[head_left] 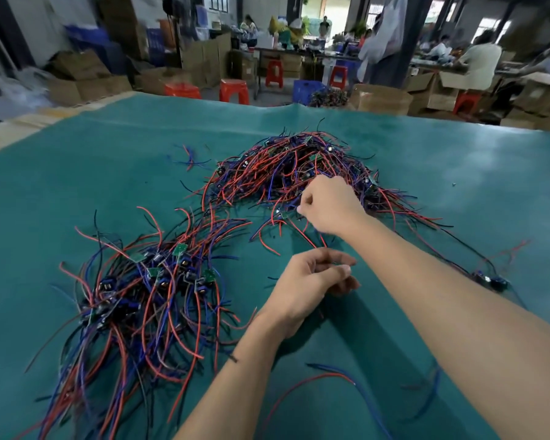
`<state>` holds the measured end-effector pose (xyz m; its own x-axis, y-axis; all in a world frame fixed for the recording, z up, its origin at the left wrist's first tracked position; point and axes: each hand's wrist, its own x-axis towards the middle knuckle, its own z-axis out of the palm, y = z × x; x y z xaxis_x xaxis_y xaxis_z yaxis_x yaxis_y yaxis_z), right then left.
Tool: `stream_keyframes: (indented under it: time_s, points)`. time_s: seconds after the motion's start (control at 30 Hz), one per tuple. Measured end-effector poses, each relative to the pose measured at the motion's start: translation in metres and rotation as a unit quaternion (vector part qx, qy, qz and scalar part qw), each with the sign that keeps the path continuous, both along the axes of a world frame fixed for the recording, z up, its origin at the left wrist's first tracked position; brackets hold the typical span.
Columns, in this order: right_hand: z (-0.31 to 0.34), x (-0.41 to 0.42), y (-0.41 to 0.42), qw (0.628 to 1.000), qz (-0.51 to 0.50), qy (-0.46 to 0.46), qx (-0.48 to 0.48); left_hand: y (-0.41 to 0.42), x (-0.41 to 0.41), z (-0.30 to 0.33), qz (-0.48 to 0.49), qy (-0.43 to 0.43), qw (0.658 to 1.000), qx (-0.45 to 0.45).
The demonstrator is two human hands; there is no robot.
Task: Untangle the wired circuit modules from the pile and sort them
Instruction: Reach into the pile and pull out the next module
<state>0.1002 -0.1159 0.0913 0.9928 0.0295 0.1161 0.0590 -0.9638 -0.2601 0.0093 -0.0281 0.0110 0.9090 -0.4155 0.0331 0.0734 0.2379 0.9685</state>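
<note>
Loose red and blue wires (327, 381) nearest the lens, lying alone on the green tabletop (77, 173) between two bare forearms. Left hand (311, 281) just beyond, fingers curled and pinching thin wire ends at the fingertips. Right hand (327, 206) farther out, closed at the near edge of the tangled pile (299, 168), thumb and forefinger gripping something small and pale, too small to identify. Two large heaps of wired circuit modules on the tabletop: the tangled pile at centre, red, blue and black leads knotted together, and a second heap (146, 290) at left, with several small green boards visible on top and leads fanned toward the camera. One stray module (489, 279) with black parts at far right, just beyond the right forearm. One small scrap of wires (189, 158) apart at upper left. Behind, blurred: four red stools (234, 90), cardboard boxes (80, 77), seated workers (480, 58) at benches.
</note>
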Motion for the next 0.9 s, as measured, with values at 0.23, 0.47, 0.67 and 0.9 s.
stream_keyframes:
  time_s: [0.23,0.47,0.67,0.9]
  points:
    - [0.000,-0.014,-0.040,0.993,-0.013,0.016,0.115,0.002,0.002,0.004,0.053,0.063,0.996,-0.038]
    - [-0.011,-0.087,-0.108,0.866,-0.082,-0.044,0.490,0.002,0.006,0.005,0.092,0.109,0.987,-0.076]
    - [-0.043,-0.128,-0.085,0.861,-0.020,0.004,0.509,0.002,0.004,0.006,0.052,0.091,0.993,-0.063]
    - [-0.050,-0.135,-0.069,0.850,0.059,0.046,0.522,0.006,0.001,0.004,0.025,0.055,0.998,-0.033]
